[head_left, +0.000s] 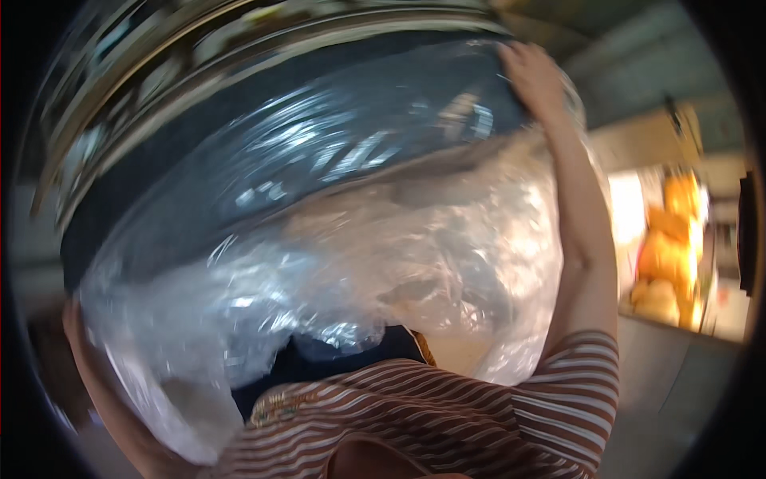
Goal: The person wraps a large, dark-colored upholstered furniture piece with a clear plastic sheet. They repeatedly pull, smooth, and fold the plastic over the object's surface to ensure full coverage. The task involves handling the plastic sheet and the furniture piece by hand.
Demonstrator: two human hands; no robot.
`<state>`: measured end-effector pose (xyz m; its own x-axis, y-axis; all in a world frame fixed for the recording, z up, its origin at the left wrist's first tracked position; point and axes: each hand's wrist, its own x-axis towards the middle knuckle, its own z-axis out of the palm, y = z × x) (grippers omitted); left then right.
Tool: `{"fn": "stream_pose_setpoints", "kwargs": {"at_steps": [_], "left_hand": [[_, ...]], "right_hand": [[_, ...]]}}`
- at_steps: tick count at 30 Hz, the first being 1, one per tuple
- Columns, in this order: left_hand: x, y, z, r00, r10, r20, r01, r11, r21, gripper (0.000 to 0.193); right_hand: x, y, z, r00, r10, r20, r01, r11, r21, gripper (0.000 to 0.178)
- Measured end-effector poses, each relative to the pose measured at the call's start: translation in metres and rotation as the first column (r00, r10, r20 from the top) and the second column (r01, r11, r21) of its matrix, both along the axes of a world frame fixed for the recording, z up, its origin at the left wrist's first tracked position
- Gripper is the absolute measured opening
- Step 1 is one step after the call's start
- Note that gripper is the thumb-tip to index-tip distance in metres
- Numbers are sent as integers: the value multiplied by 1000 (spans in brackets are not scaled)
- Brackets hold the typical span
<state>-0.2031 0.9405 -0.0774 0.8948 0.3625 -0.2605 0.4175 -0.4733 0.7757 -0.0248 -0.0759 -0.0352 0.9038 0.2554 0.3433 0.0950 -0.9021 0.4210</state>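
Observation:
A wide sheet of clear plastic (351, 287) spreads crinkled in front of my body, between my outstretched arms. Beneath its far part lies a long dark panel or pad (263, 132), whose exact kind I cannot make out. My right hand (533, 78) reaches to the far right corner, fingers bent over the plastic and closed on it. At the near left corner, my left hand (72, 319) meets the edge of the dark piece and the plastic; its fingers are hidden.
Past the far edge run long curved rails or shelf edges (199, 32), blurred, with small items between them. Off to the right, orange-yellow bundles (670, 247) are piled in bright light beside a tan board (646, 144). Grey floor (646, 375) shows at the lower right.

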Motion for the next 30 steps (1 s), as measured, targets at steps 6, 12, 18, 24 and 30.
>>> {"fn": "stream_pose_setpoints", "kwargs": {"at_steps": [6,12,18,24,30], "left_hand": [[51,-66,44,976,155,152,-181,967,178,49],[64,-116,9,736,176,654,-456,842,287,38],[70,-122,3,683,293,669,-493,861,127,35],[80,-135,7,658,257,707,-474,872,124,26],[91,-106,-11,624,266,735,-422,906,30,33]], "right_hand": [[17,-37,-31,892,-127,-434,449,360,818,69],[25,42,1,945,-294,145,301,953,-26,37],[-55,360,37,792,531,301,-590,541,599,14],[-207,532,22,452,888,-88,-632,388,671,24],[-170,457,7,63,854,-516,90,510,855,17]]}}
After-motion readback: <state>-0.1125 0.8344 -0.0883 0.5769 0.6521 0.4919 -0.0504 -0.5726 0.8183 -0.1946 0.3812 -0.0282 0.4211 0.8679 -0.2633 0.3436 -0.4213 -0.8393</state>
